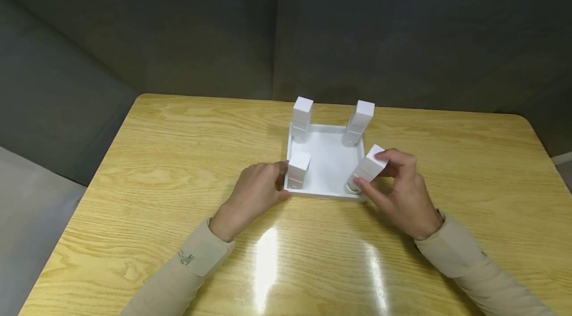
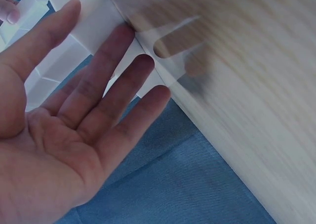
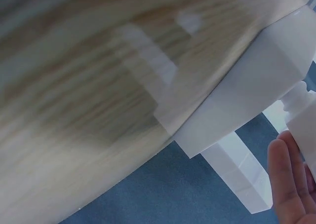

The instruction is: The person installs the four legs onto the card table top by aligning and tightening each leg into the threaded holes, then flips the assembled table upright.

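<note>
A shallow white square tray (image 1: 329, 157) lies on the wooden table, with white block-shaped posts standing at its corners. My right hand (image 1: 408, 199) pinches the near-right post (image 1: 370, 166) between thumb and fingers. That post leans outward to the right, and a rounded, ridged neck shows at its lower end in the right wrist view. At the tray's near-left corner, my left hand (image 1: 255, 188) touches the outer wall, beside the near-left post (image 1: 298, 169). Its fingers look nearly straight in the left wrist view, spread along the white side wall (image 2: 96, 19).
Two taller-looking white posts rise at the far corners, a far-left post (image 1: 302, 117) and a far-right post (image 1: 359, 122). A glossy wooden table (image 1: 178, 157) carries everything. Dark grey panels (image 1: 178, 28) stand behind its far edge.
</note>
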Tool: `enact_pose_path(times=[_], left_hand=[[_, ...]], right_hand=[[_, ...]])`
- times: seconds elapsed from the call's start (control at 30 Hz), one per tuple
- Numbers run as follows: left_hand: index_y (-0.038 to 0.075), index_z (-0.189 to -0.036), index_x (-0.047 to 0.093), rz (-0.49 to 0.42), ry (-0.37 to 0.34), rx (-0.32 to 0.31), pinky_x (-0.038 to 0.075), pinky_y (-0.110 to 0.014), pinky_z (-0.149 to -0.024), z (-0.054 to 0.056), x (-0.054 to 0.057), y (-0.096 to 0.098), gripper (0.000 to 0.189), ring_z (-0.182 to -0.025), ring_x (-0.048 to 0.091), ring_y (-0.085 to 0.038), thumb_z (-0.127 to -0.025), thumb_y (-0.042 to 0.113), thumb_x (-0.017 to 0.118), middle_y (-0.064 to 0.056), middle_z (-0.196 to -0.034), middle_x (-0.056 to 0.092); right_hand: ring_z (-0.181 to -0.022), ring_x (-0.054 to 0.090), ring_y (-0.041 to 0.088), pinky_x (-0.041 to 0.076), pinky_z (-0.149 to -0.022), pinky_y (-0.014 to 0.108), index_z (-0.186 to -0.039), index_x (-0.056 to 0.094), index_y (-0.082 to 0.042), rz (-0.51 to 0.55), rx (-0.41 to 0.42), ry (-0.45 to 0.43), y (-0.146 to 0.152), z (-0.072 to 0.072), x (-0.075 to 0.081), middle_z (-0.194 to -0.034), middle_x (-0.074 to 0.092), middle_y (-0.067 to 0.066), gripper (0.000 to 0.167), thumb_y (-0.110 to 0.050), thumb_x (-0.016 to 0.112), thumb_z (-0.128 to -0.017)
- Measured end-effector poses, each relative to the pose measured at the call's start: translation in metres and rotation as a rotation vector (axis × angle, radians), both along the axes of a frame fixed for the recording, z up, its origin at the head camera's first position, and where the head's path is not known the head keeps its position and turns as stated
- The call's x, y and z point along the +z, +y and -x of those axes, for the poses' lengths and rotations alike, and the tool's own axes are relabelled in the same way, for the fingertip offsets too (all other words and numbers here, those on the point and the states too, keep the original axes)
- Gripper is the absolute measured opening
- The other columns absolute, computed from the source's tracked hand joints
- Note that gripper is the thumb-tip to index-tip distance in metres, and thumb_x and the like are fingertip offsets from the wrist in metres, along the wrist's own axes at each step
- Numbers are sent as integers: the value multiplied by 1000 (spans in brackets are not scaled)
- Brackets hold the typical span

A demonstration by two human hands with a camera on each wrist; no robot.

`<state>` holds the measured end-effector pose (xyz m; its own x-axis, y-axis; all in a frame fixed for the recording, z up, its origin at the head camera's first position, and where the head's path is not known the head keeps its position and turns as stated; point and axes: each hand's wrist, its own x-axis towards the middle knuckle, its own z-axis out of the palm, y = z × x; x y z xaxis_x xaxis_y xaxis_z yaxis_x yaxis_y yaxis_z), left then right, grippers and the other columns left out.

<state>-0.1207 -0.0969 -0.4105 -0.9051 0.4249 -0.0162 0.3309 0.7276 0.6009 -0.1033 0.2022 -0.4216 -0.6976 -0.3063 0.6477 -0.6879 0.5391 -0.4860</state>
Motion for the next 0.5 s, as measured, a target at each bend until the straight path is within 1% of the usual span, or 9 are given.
enact_pose_path(times=[0.13,0.27,0.37,0.5], left_hand=[[-14,-130,70,-3,1,1,51,-32,-65,0,0,0,59,-69,60,-15,-81,4,98,-7,-81,72],[-14,-132,69,-4,0,2,51,-32,-65,0,0,0,61,-70,60,-15,-81,4,98,-7,-82,72],[-15,-133,68,-3,3,-4,52,-32,-65,0,-2,-1,63,-70,60,-15,-81,5,98,-7,-82,73],[-16,-133,67,-3,13,-14,53,-32,-66,0,-3,-1,63,-70,61,-15,-81,5,98,-7,-82,73]], right_hand=[[-77,69,26,52,-87,11,-131,40,10,5,-2,11,-1,0,-1,-108,66,20,68,-51,61,-110],[-79,71,28,53,-87,13,-131,40,11,-23,5,-6,1,0,-1,-110,66,24,68,-50,62,-110],[-79,71,28,56,-85,16,-131,40,10,-44,2,-11,3,0,-2,-112,66,26,68,-50,62,-110],[-77,71,28,58,-82,19,-132,40,9,-34,-6,3,3,0,-2,-110,65,23,68,-50,62,-109]])
